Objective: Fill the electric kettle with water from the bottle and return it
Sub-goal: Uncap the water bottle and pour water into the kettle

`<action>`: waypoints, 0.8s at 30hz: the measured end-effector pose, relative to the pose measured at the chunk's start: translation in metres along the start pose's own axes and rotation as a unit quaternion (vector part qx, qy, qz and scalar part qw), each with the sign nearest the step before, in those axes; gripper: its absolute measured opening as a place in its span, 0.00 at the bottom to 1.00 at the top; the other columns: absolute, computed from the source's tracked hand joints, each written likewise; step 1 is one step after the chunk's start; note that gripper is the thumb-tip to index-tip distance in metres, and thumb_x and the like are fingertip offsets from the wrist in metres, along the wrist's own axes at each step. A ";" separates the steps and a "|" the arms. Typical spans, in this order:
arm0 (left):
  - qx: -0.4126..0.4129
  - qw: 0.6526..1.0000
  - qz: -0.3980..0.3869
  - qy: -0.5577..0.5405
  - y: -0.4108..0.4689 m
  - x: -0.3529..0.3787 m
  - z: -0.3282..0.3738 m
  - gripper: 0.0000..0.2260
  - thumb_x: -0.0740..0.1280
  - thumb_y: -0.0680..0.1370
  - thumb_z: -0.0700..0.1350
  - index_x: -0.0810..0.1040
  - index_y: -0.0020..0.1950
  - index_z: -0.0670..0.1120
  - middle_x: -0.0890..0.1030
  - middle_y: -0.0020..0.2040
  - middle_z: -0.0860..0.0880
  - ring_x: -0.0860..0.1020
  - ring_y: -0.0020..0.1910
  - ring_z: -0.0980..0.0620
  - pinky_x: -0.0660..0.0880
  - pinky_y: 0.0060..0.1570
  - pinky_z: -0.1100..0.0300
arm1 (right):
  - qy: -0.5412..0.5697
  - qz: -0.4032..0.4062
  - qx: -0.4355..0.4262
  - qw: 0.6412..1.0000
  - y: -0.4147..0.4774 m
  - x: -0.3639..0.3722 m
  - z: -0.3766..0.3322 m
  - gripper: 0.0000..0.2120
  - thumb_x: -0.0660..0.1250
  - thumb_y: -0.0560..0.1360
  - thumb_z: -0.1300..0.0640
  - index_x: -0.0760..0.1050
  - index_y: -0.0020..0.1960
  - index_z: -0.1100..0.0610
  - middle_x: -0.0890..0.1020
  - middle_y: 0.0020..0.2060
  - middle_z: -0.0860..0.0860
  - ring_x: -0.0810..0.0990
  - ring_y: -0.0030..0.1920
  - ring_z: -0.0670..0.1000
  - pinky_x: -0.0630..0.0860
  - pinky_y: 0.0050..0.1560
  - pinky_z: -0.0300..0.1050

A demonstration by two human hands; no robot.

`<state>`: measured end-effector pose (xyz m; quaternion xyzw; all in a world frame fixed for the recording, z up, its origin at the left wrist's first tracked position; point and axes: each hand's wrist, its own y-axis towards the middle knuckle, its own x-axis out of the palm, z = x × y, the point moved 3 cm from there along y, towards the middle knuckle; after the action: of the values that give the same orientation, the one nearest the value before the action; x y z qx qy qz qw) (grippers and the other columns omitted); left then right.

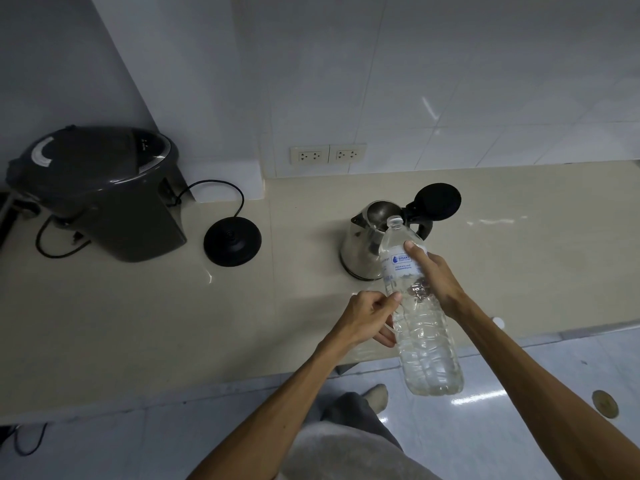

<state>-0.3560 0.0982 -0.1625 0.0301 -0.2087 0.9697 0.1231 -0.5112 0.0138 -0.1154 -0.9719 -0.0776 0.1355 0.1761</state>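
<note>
A steel electric kettle (363, 244) stands on the beige counter with its black lid (438, 200) flipped open. Its round black base (232, 241) sits apart to the left, with the cord trailing back. I hold a clear plastic water bottle (420, 327), uncapped and tilted, its mouth at the kettle's opening. My right hand (433, 277) grips the bottle around the label. My left hand (372, 315) holds the bottle's lower body from the left. The bottle is mostly full of water.
A large dark thermo pot (100, 192) stands at the left of the counter (138, 323). Two wall sockets (327, 154) are set in the tiled wall behind. A small white cap-like object (497, 321) lies near the counter's front edge. Below is tiled floor with a round drain (605, 404).
</note>
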 end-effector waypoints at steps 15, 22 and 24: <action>-0.001 1.000 -0.006 0.008 0.001 0.004 0.000 0.21 0.67 0.82 0.62 0.80 0.48 0.43 0.87 0.36 0.47 0.88 0.35 0.37 0.86 0.35 0.46 | -0.030 -0.002 0.003 1.000 -0.001 -0.006 -0.001 0.33 0.63 0.74 0.29 0.83 0.52 0.60 0.89 0.40 0.56 0.89 0.36 0.53 0.81 0.34 0.38; -0.009 1.000 -0.004 0.006 0.000 0.006 0.002 0.21 0.67 0.83 0.60 0.80 0.49 0.41 0.87 0.38 0.43 0.88 0.35 0.36 0.86 0.36 0.45 | -0.041 -0.004 0.011 0.999 -0.001 -0.007 -0.002 0.33 0.63 0.74 0.29 0.83 0.52 0.60 0.89 0.41 0.57 0.89 0.37 0.54 0.82 0.36 0.42; -0.012 1.000 -0.002 0.007 0.000 0.006 0.003 0.21 0.67 0.83 0.60 0.80 0.49 0.41 0.86 0.38 0.42 0.88 0.35 0.36 0.86 0.36 0.46 | -0.042 -0.006 0.011 0.999 -0.001 -0.007 -0.003 0.34 0.63 0.74 0.29 0.83 0.52 0.60 0.89 0.42 0.57 0.89 0.38 0.54 0.82 0.38 0.44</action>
<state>-0.3617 0.0985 -0.1590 0.0224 -0.2190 0.9671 0.1272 -0.5174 0.0124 -0.1109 -0.9629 -0.0896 0.1759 0.1842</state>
